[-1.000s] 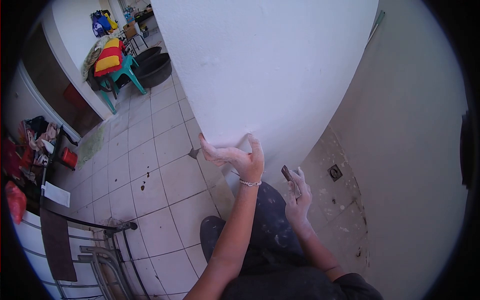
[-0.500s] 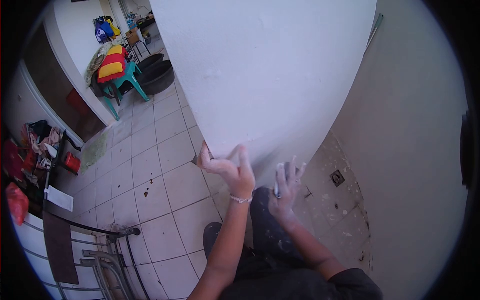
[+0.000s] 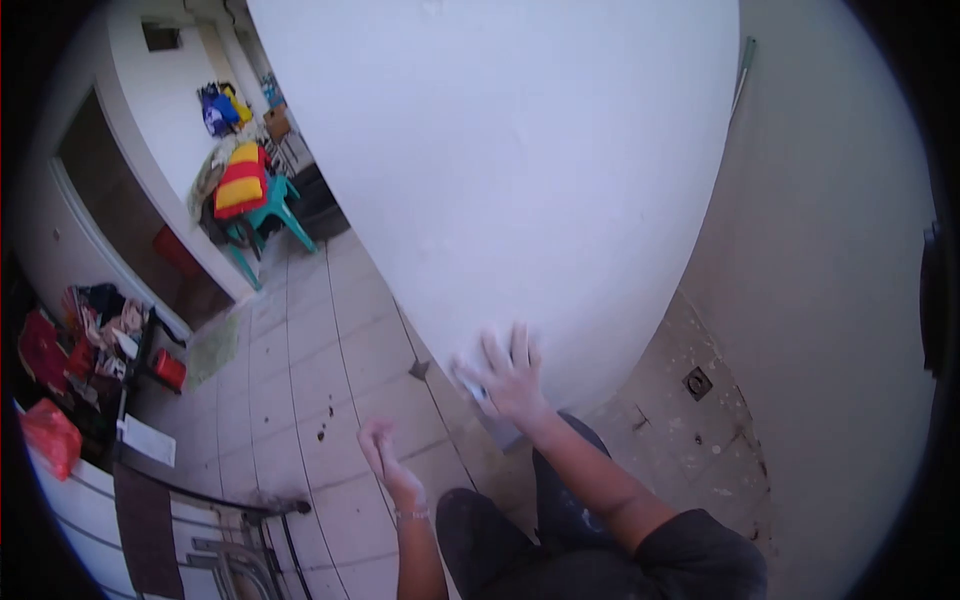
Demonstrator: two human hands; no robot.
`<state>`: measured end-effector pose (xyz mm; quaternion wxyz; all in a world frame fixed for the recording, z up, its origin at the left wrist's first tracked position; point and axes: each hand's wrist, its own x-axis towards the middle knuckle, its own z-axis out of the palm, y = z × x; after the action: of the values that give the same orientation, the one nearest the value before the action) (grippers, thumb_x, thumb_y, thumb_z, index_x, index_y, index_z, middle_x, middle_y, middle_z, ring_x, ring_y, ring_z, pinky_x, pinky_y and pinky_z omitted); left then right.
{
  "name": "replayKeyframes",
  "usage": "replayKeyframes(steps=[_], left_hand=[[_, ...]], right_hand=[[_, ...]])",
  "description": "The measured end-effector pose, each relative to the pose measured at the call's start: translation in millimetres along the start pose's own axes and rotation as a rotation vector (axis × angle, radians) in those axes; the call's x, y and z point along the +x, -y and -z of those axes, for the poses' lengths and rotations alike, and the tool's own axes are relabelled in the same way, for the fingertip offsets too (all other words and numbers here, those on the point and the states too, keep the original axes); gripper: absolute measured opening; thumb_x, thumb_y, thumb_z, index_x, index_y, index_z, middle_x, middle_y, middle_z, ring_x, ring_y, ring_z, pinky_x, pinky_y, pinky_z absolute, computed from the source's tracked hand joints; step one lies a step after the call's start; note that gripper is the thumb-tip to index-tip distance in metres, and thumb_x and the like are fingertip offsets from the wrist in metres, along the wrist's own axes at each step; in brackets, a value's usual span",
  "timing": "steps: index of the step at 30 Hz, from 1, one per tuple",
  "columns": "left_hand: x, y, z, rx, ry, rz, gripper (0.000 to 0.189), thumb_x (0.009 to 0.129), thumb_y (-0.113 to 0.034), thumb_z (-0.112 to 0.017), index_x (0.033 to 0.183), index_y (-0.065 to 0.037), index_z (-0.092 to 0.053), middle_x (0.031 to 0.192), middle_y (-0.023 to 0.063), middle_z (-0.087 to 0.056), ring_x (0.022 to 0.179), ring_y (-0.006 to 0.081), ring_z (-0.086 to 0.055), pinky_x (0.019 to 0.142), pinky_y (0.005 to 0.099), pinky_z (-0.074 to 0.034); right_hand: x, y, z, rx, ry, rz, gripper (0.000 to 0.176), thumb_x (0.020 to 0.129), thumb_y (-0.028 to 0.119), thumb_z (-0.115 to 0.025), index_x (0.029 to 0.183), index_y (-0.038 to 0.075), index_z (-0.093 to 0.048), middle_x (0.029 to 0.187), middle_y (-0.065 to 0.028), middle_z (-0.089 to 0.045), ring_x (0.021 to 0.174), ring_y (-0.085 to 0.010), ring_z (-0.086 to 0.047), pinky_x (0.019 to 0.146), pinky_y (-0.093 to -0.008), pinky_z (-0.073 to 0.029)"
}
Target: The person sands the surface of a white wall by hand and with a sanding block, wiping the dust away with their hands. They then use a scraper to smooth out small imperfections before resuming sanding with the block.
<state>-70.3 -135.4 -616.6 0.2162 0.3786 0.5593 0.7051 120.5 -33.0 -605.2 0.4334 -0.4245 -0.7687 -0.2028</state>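
My right hand [image 3: 512, 385], dusted white, presses against the lower part of a white wall end [image 3: 520, 200]. Its fingers are spread on the surface. A pale flat piece [image 3: 479, 396] shows under the thumb side of that palm; its kind is not clear. To the left and lower, away from the wall, my left hand [image 3: 390, 458] is raised above the floor. Its fingers are curled together, somewhat blurred, with nothing visible in them. A light bracelet [image 3: 411, 514] circles the left wrist.
Tiled floor [image 3: 360, 400] has dark spots, a drain [image 3: 697, 383] and a dark grey triangular thing [image 3: 418, 370]. Left stand a metal-framed rack [image 3: 250, 565], a red plastic bag [image 3: 52, 438] and a cluttered low table [image 3: 150, 345]. Behind is a green stool [image 3: 275, 205] with a red-yellow cushion [image 3: 242, 182].
My left hand has left the wall's edge and dropped down and to the left. My right hand has moved left and up onto the wall with the pale piece. The view has shifted.
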Motion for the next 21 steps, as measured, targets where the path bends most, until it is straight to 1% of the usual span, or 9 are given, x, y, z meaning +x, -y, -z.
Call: replayKeyframes(steps=[1, 3, 5, 8, 11, 14, 17, 19, 21], left_hand=[[-1, 9, 11, -0.009, -0.005, -0.011, 0.027, 0.096, -0.016, -0.044, 0.120, -0.006, -0.054, 0.109, 0.0060, -0.059, 0.101, 0.0169, -0.058, 0.087, 0.0316, -0.041], [-9, 28, 19, -0.025, -0.013, 0.023, 0.027, 0.095, -0.014, -0.045, 0.119, -0.006, -0.054, 0.106, 0.0053, -0.059, 0.098, 0.0163, -0.058, 0.085, 0.0309, -0.042], [-18, 42, 41, 0.009, 0.030, 0.105, 0.030, 0.090, -0.009, -0.046, 0.119, -0.007, -0.053, 0.104, 0.0054, -0.058, 0.095, 0.0164, -0.058, 0.084, 0.0305, -0.042], [-27, 51, 47, 0.028, 0.032, 0.189, 0.030, 0.087, 0.000, -0.043, 0.115, -0.002, -0.053, 0.102, 0.0064, -0.056, 0.096, 0.0166, -0.054, 0.092, 0.0308, -0.044], [-29, 44, 42, 0.068, 0.090, 0.209, 0.041, 0.078, 0.006, -0.038, 0.115, -0.002, -0.053, 0.102, 0.0070, -0.056, 0.097, 0.0166, -0.054, 0.089, 0.0296, -0.044], [-21, 23, 24, 0.061, 0.169, 0.221, 0.046, 0.074, 0.007, -0.036, 0.116, -0.003, -0.053, 0.103, 0.0075, -0.056, 0.098, 0.0169, -0.054, 0.087, 0.0278, -0.044], [-14, 7, 15, 0.092, 0.180, 0.173, 0.050, 0.071, 0.008, -0.036, 0.117, -0.004, -0.053, 0.105, 0.0082, -0.056, 0.100, 0.0172, -0.053, 0.086, 0.0275, -0.043], [-18, 7, 11, 0.103, 0.188, 0.230, 0.052, 0.070, 0.007, -0.036, 0.119, -0.003, -0.052, 0.107, 0.0085, -0.056, 0.101, 0.0179, -0.053, 0.087, 0.0281, -0.043], [-25, 11, 16, 0.140, 0.235, 0.253, 0.054, 0.069, 0.007, -0.036, 0.120, -0.003, -0.051, 0.108, 0.0088, -0.056, 0.102, 0.0188, -0.053, 0.087, 0.0285, -0.042]], right_hand=[[-34, -7, -24, -0.040, 0.049, 0.069, 0.040, 0.093, 0.052, -0.049, 0.131, 0.043, -0.061, 0.149, -0.0119, -0.045, 0.136, -0.0561, -0.029, 0.106, -0.0640, -0.025], [-39, -13, -36, 0.026, -0.015, 0.030, 0.040, 0.093, 0.050, -0.050, 0.130, 0.042, -0.062, 0.148, -0.0122, -0.045, 0.136, -0.0565, -0.028, 0.108, -0.0633, -0.022], [-38, -2, -27, 0.080, -0.067, -0.025, 0.041, 0.093, 0.050, -0.050, 0.131, 0.040, -0.062, 0.149, -0.0126, -0.044, 0.137, -0.0568, -0.026, 0.110, -0.0626, -0.018], [51, 13, 18, 0.106, -0.187, -0.077, 0.044, 0.095, 0.049, -0.047, 0.135, 0.036, -0.060, 0.153, -0.0141, -0.039, 0.140, -0.0574, -0.020, 0.112, -0.0613, -0.012], [114, 22, 51, 0.141, -0.280, -0.099, 0.048, 0.098, 0.050, -0.039, 0.140, 0.031, -0.056, 0.158, -0.0161, -0.030, 0.143, -0.0568, -0.013, 0.114, -0.0595, -0.009], [187, 21, 107, 0.107, -0.315, -0.122, 0.052, 0.099, 0.053, -0.034, 0.140, 0.030, -0.055, 0.159, -0.0159, -0.029, 0.143, -0.0556, -0.015, 0.114, -0.0583, -0.009], [179, 15, 92, 0.271, -0.363, -0.090, 0.056, 0.098, 0.057, -0.031, 0.142, 0.031, -0.053, 0.159, -0.0148, -0.030, 0.143, -0.0534, -0.020, 0.114, -0.0584, -0.011], [104, 3, 40, 0.060, -0.225, -0.004, 0.053, 0.097, 0.059, -0.035, 0.139, 0.034, -0.055, 0.155, -0.0136, -0.037, 0.142, -0.0516, -0.025, 0.113, -0.0582, -0.015], [10, -17, -19, 0.015, -0.228, 0.058, 0.047, 0.096, 0.061, -0.039, 0.130, 0.037, -0.061, 0.147, -0.0115, -0.048, 0.140, -0.0498, -0.029, 0.113, -0.0558, -0.018]])
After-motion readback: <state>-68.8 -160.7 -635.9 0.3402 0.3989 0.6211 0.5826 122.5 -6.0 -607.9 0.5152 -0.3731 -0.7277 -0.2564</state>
